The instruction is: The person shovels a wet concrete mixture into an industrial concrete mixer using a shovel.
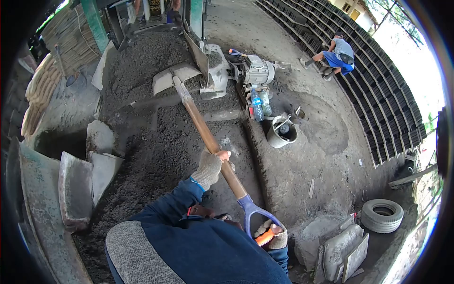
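Both my hands are on a shovel [203, 120] with a wooden shaft, a purple D-shaped handle and a wide metal blade. In a knitted glove with bare fingertips, my left hand [210, 168] wraps round the middle of the shaft. My right hand [273, 235], also gloved, closes on the orange grip of the handle near my body. The blade [175, 77] lies against the dark, damp grainy mix [146, 54] at the far end. More of this loose material covers the ground left of the shaft.
An electric motor [259, 72] stands right of the blade, near plastic bottles [257, 106] and a bucket [282, 132]. Curved metal plates [75, 189] stand at left. A tyre [382, 216] and slabs [340, 248] lie lower right. Another person [336, 52] bends by racks of dark tiles [378, 90].
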The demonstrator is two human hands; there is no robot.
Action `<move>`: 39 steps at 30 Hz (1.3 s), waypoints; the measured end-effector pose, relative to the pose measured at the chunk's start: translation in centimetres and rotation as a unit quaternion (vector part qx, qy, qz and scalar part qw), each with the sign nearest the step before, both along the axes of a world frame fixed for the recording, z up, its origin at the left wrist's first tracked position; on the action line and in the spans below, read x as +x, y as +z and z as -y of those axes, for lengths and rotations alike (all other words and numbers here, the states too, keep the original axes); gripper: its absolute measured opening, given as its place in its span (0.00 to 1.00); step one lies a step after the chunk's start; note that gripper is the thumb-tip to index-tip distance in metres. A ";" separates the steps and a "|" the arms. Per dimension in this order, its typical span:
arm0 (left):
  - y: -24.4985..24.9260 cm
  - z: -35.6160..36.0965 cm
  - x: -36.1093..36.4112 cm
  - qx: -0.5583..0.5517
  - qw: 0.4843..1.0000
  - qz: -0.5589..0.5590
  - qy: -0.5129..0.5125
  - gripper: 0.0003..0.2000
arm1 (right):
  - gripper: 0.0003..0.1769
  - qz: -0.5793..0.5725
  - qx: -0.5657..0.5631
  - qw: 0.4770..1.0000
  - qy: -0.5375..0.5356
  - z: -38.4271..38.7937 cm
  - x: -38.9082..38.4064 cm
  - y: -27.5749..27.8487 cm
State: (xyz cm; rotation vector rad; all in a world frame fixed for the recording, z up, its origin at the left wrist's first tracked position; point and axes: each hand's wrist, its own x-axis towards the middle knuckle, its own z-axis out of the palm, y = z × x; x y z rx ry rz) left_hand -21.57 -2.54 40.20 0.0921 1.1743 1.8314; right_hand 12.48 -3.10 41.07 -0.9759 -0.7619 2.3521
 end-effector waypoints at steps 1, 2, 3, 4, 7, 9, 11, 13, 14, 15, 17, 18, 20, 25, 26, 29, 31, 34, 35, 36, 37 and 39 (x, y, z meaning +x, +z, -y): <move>0.1 -0.2 -1.0 0.003 1.000 0.004 -0.004 0.14 | 0.16 0.031 -0.006 0.999 -0.016 0.3 -1.1 0.2; 0.1 -0.4 -2.1 0.006 1.000 0.008 -0.006 0.13 | 0.15 0.021 -0.024 0.999 -0.022 0.4 -2.1 -0.3; -0.3 -0.8 -3.4 -0.004 1.000 -0.026 0.007 0.13 | 0.15 0.010 -0.041 0.999 -0.027 0.4 -3.3 -0.9; -1.1 -1.2 -4.7 -0.014 0.998 -0.058 0.021 0.13 | 0.13 0.000 -0.046 0.998 -0.044 0.6 -5.1 -0.1; -3.2 -2.4 -9.0 -0.023 0.995 -0.091 0.038 0.14 | 0.11 -0.011 -0.075 0.996 -0.038 0.1 -9.3 1.4; -2.6 -2.9 -11.9 0.000 0.998 -0.053 0.038 0.15 | 0.10 0.002 -0.068 0.998 -0.017 -0.3 -12.1 1.5; -1.1 -3.5 -15.0 -0.004 0.999 -0.015 0.032 0.13 | 0.10 0.013 -0.043 0.999 -0.010 -1.0 -15.8 1.5; -0.2 -4.4 -19.2 -0.021 0.999 0.007 0.029 0.13 | 0.10 -0.006 -0.037 0.999 0.000 -2.1 -20.1 1.1; -1.3 -5.2 -22.3 -0.028 0.999 -0.003 0.025 0.11 | 0.10 -0.019 -0.009 1.000 0.005 -3.0 -22.5 -0.3; -2.2 -6.1 -25.4 -0.036 0.999 -0.013 0.019 0.09 | 0.09 -0.054 -0.024 0.998 -0.014 -3.8 -25.4 -0.8; 0.5 -7.1 -28.2 -0.019 0.997 -0.037 0.062 0.04 | 0.09 -0.090 0.011 0.996 -0.012 -5.6 -30.6 0.0; 1.2 -7.8 -29.7 -0.018 0.995 -0.050 0.080 0.04 | 0.10 -0.069 0.145 0.986 0.045 -7.1 -31.0 -1.3; 0.8 -8.0 -28.5 -0.001 0.995 -0.047 0.091 0.03 | 0.14 -0.016 0.414 0.905 0.098 -10.0 -31.7 -3.9; 4.5 -6.0 -16.3 0.100 0.989 0.106 0.035 0.10 | 0.18 -0.030 0.162 0.984 0.064 -9.3 -16.0 0.6; 3.3 -5.3 -14.3 0.169 0.977 0.123 -0.046 0.11 | 0.19 -0.014 0.129 0.991 0.032 -9.0 -11.3 -0.7; -0.6 -5.1 -9.6 0.212 0.959 0.188 -0.032 0.11 | 0.13 0.038 0.065 0.993 -0.089 -7.2 4.0 -7.1; -1.1 -4.1 -5.4 0.202 0.951 0.219 -0.084 0.11 | 0.18 0.023 0.007 0.996 -0.084 -5.9 13.6 -10.1; -3.2 -4.3 -2.3 0.179 0.951 0.236 -0.093 0.10 | 0.16 0.052 -0.084 0.971 -0.218 -3.4 19.7 -11.8; -2.6 -4.3 -2.7 0.185 0.950 0.235 -0.093 0.10 | 0.16 0.105 -0.044 0.980 -0.166 -2.7 17.1 -8.8; -2.1 -4.4 -3.4 0.192 0.949 0.231 -0.092 0.10 | 0.15 0.085 -0.052 0.983 -0.152 -2.2 14.6 -6.6; -2.2 -4.6 -4.4 0.190 0.952 0.222 -0.090 0.10 | 0.14 0.064 -0.060 0.987 -0.136 -2.1 12.6 -5.6; -2.5 -5.5 -8.1 0.188 0.958 0.197 -0.088 0.10 | 0.15 0.046 -0.090 0.984 -0.145 -1.9 7.8 -3.5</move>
